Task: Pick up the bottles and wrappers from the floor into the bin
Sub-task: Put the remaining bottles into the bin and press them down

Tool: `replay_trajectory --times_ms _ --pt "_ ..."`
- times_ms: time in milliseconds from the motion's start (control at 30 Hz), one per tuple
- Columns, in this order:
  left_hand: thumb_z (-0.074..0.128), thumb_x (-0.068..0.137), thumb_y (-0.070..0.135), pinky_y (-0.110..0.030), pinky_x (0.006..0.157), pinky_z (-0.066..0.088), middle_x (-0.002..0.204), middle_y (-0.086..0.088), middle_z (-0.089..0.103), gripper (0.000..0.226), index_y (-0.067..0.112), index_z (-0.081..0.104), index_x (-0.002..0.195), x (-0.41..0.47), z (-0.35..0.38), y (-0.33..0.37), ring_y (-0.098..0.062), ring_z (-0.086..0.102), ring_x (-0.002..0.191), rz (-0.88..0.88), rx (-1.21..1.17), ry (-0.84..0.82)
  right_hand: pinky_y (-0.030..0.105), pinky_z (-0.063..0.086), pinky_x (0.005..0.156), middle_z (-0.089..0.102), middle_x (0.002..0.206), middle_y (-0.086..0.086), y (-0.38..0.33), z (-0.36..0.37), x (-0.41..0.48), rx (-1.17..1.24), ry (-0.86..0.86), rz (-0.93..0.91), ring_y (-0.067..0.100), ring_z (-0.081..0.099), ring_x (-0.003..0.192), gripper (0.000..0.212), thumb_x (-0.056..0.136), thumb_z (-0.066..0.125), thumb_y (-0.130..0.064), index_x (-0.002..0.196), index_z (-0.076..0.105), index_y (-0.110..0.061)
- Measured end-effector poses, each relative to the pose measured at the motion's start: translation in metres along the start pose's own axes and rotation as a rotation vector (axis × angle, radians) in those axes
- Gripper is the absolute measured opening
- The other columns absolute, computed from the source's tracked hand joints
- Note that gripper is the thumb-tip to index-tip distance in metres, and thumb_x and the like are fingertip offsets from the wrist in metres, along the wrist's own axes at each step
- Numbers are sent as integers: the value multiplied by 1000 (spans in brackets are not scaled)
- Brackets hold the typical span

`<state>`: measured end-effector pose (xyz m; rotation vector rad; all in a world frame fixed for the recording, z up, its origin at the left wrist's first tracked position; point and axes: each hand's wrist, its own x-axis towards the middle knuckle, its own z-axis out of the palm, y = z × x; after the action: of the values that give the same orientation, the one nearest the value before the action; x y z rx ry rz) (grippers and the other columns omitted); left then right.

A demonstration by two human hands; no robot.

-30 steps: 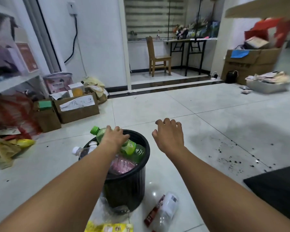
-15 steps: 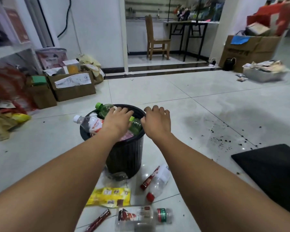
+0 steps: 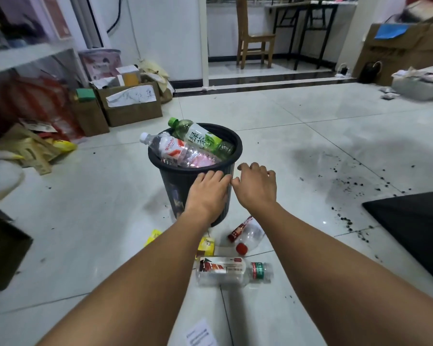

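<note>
Our left hand (image 3: 208, 193) sits in front of the bin (image 3: 169, 182) wall, right hand (image 3: 256, 187) just beside it; each grip is loose, holding nothing. Green tea bottle (image 3: 203, 139) and red-labelled bottle (image 3: 179, 151) stick out of the bin; red-capped bottle (image 3: 248, 236), green-banded bottle (image 3: 231, 270) and yellow wrapper (image 3: 206, 245) lie on the floor (image 3: 310, 126) right in front of it.

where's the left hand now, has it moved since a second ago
Yes. Against the bin, the left hand has dropped from the green bottle at its mouth to in front of its wall, below the rim.
</note>
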<state>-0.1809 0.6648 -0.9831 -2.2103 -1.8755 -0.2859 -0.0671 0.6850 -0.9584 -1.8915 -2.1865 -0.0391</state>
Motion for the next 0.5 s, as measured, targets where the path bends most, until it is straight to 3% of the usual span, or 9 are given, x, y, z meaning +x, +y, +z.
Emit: replay_trajectory --times_ms 200,500 --pt "41 96 30 -38 107 29 137 -2 46 49 20 32 143 -36 35 2 -22 40 126 -156 -59 -193 39 30 103 53 130 9 18 25 -23 -78 -71 -36 27 48 121 39 97 39 -28 133 48 -16" --pt "44 95 37 -39 109 28 142 -3 41 55 21 28 146 -58 74 0 -23 36 132 -109 -63 -388 38 31 103 53 130 9 46 63 -43 -100 -174 10 27 48 120 41 98 39 -30 137 44 -18"
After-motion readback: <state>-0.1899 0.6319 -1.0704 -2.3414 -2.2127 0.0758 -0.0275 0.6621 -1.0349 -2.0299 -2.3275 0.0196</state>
